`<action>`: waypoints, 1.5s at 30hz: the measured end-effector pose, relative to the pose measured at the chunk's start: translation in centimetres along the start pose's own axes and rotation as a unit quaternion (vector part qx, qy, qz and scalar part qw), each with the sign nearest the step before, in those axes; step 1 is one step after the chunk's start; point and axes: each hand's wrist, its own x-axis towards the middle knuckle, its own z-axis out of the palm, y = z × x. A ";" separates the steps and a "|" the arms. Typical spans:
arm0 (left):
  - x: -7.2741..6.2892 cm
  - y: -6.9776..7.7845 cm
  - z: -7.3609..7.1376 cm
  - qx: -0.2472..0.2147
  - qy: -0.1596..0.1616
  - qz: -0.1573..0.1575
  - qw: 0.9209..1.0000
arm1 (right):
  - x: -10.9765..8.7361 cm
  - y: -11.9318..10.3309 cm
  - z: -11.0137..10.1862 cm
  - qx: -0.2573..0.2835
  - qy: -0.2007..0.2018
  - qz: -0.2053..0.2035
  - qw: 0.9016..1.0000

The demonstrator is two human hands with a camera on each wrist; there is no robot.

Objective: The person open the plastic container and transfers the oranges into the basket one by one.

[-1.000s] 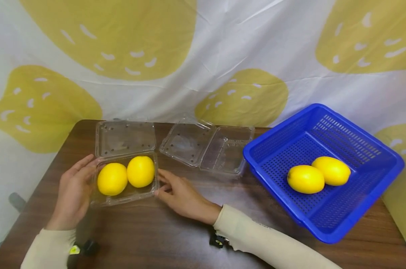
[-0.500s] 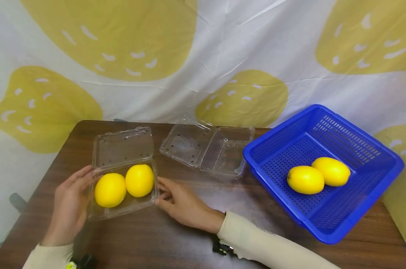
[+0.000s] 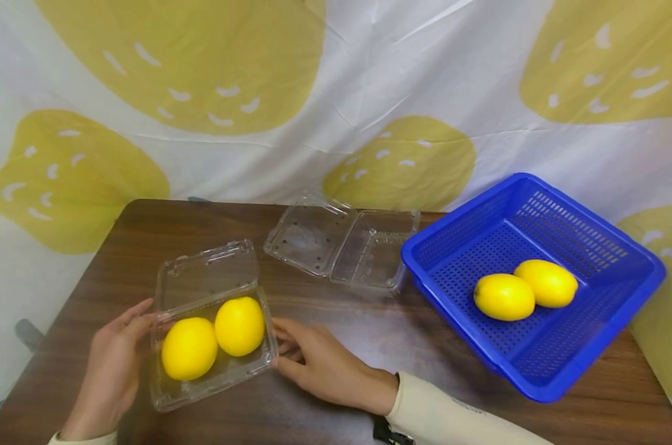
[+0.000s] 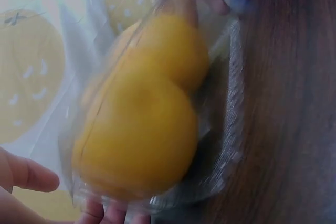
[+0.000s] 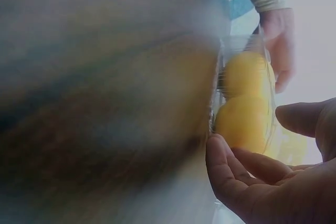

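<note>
Both hands hold a clear plastic clamshell container (image 3: 202, 386) by its two ends, its lid (image 3: 205, 278) folded back on the far side. Two lemons (image 3: 189, 348) lie side by side in its base, looking rounder than those elsewhere. My left hand (image 3: 105, 361) is at the left end; in the left wrist view its fingertips (image 4: 115, 212) show below the container and its thumb stands beside the lid. At the right end my right hand (image 3: 330, 368) has fingertips (image 5: 216, 148) against the container's lower edge, its thumb near the rim.
A second clear clamshell (image 3: 372, 250) lies open toward the back of the brown table (image 3: 325, 426). To the right stands a blue perforated basket (image 3: 453, 327) with two lemons (image 3: 546, 283) inside. A lemon-patterned cloth (image 3: 291, 154) hangs behind the table.
Both hands have brought the clamshell and its two lemons toward the near edge of the table, turning it slightly. The basket and second clamshell stay in place.
</note>
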 end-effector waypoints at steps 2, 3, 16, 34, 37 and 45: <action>-0.1 -0.1 0.0 0.017 -0.006 -0.006 1.000 | -0.5 0.0 -0.1 0.000 -0.001 -0.001 1.000; -0.2 -0.2 0.0 0.023 -0.010 -0.010 1.000 | -0.8 0.0 -0.2 -0.002 0.000 0.001 1.000; -0.5 -1.0 0.3 0.097 -0.030 -0.061 0.993 | -3.2 0.3 -1.0 0.004 0.005 0.006 1.000; -2.1 -3.1 1.0 -0.017 -0.010 0.094 0.995 | -4.0 0.7 -1.1 -0.019 0.021 -0.012 1.000; -2.1 -3.2 1.3 -0.027 -0.007 0.101 0.995 | -4.2 0.8 -1.2 -0.021 0.022 -0.014 0.999; -2.2 -3.1 2.7 -0.008 -0.007 0.114 0.993 | -5.4 1.1 -1.5 -0.041 0.042 -0.016 0.998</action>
